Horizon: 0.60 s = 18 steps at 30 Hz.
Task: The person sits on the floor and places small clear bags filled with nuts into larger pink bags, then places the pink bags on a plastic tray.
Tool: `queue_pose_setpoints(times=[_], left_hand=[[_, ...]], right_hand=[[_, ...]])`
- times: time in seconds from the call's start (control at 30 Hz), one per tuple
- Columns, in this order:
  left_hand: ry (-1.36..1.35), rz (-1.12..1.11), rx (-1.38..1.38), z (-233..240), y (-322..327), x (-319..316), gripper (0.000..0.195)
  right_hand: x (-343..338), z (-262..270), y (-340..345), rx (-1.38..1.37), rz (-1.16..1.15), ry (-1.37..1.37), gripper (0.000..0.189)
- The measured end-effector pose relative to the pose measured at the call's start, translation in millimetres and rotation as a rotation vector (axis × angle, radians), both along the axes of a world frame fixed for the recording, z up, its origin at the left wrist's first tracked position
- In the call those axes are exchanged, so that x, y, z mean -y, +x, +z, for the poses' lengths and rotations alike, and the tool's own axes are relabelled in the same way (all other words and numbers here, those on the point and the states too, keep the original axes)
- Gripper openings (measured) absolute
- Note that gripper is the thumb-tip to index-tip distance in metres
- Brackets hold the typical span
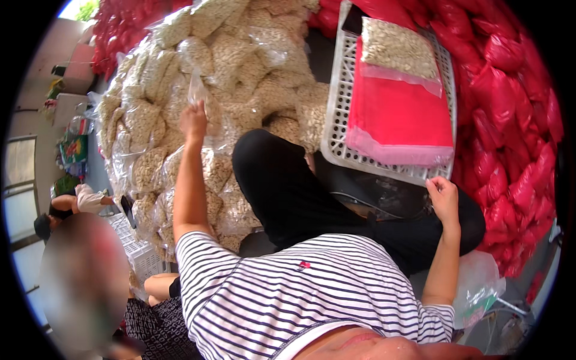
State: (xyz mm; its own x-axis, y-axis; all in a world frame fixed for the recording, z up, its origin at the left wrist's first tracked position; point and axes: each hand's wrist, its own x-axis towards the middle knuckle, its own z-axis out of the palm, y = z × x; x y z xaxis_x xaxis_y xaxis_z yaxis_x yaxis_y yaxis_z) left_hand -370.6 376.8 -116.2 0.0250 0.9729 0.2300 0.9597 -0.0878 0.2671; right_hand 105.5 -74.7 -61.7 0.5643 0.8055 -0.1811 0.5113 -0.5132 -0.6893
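My left hand [193, 121] is shut on the gathered top of a clear plastic bag [209, 108] at the pile of clear bags filled with pale, flat, seed-like pieces [234, 58]. My right hand [443, 195], its fingers bent, is at the near right corner of a white perforated plastic crate [335, 130]; whether it grips the rim cannot be told. On the crate lie a stack of red plastic bags with pale pink edges [402, 112] and, across its far end, a flat clear bag of the same pale pieces [398, 49]. A black object [354, 20] lies at the far left corner.
Knotted red plastic bags [508, 135] are heaped along the right, with more red bags at the far left [121, 36]. Other people [83, 198] are at the left beside a white crate [144, 256]. A clear bag [479, 288] lies by my right elbow.
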Motion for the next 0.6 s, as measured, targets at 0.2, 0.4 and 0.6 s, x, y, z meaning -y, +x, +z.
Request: queue_pose_setpoints(times=[0.2, 0.4, 0.6], left_hand=[[-0.367, -0.396, 0.898, 160.9, 126.5, 87.6, 0.029], [-1.054, -0.686, 1.103, 175.3, 260.7, 153.8, 0.037], [-1.382, -0.599, 0.76, 28.8, 384.6, 175.3, 0.029]], right_hand=[[-9.0, -6.5, -2.3, -0.038, -0.045, 0.14, 0.019], [-0.2, 18.2, 18.3, -0.003, -0.275, 0.297, 0.022], [29.2, 25.0, 65.3, -0.052, -0.345, 0.302, 0.022]])
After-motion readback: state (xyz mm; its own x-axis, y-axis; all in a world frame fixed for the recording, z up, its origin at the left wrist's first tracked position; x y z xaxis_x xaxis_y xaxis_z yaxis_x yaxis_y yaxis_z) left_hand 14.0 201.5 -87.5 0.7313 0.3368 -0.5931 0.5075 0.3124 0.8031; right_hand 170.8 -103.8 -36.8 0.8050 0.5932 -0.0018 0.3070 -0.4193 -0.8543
